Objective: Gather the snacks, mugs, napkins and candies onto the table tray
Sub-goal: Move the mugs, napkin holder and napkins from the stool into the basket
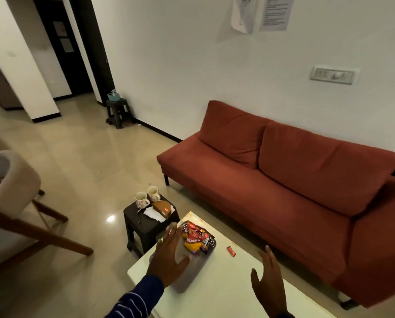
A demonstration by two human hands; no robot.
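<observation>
A grey tray (191, 275) lies on the white table (226, 288) with red and yellow snack packets (195, 238) piled at its far end. My left hand (167, 258) hovers flat over the tray's left side, fingers straight, holding nothing. My right hand (268, 282) is open above the table to the right of the tray. A small red candy (231, 251) lies loose on the table between them. On the dark stool (146, 222) beyond stand two patterned mugs (147, 197), white napkins (152, 213) and a brown box (163, 208).
A red sofa (283, 177) runs along the table's right side. A beige chair with wooden legs (12, 200) stands at left. Tiled floor (84, 161) stretches beyond, with a second dark stool (118, 112) by the far wall.
</observation>
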